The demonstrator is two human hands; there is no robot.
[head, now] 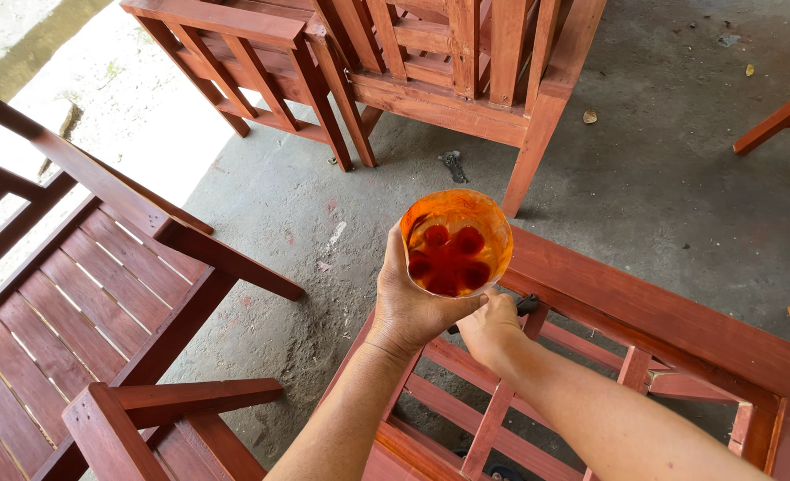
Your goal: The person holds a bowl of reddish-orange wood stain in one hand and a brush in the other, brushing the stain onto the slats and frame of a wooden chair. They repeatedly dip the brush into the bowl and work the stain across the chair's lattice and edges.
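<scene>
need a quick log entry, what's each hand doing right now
Left hand: closed around the stain-filled cut bottle cup.
Right hand: closed on a dark handle, mostly hidden, by the red wooden rail.

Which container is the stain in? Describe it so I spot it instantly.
Find the red wooden chair frame at lower right. Just above its top rail, the left hand holds a cut-off plastic cup. It alone is translucent orange, with dark red liquid pooled inside.
</scene>
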